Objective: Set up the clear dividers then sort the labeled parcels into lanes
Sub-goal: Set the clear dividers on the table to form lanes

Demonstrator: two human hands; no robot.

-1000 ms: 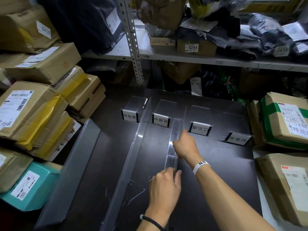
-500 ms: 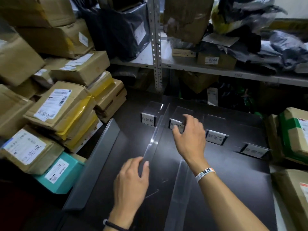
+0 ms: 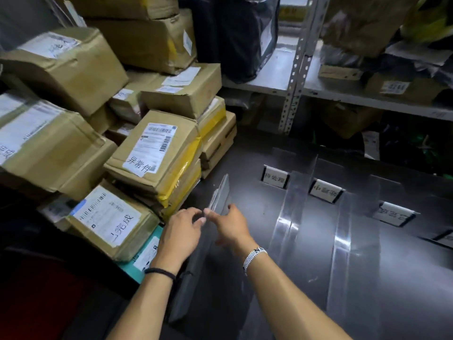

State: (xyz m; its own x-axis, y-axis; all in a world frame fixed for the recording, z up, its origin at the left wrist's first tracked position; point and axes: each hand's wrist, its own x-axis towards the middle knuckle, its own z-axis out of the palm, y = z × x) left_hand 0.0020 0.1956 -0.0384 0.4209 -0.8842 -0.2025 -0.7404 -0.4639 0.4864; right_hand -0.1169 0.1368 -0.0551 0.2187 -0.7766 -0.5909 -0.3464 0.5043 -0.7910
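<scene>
A third clear divider [image 3: 221,192] stands tilted at the left edge of the dark table [image 3: 306,278]. My right hand [image 3: 231,228] grips it, thumb in front and fingers showing through the plastic. My left hand [image 3: 181,233] pinches its near edge. Two clear dividers [image 3: 293,209] [image 3: 343,231] stand on the table and run toward the lane label stands [image 3: 275,177] [image 3: 324,191] [image 3: 394,213]. Labeled parcels are stacked at the left: a handwritten-label box [image 3: 152,153], another [image 3: 110,220] and a teal one [image 3: 144,257].
A metal shelf rack [image 3: 294,77] with boxes and dark bags stands behind the table. A fourth label stand [image 3: 445,238] shows at the right edge. The parcel stack crowds the table's left side, close to my left hand.
Both hands have left the two standing dividers and moved left to the divider at the table's left edge, taking hold of it. The view has turned left toward the parcel stack.
</scene>
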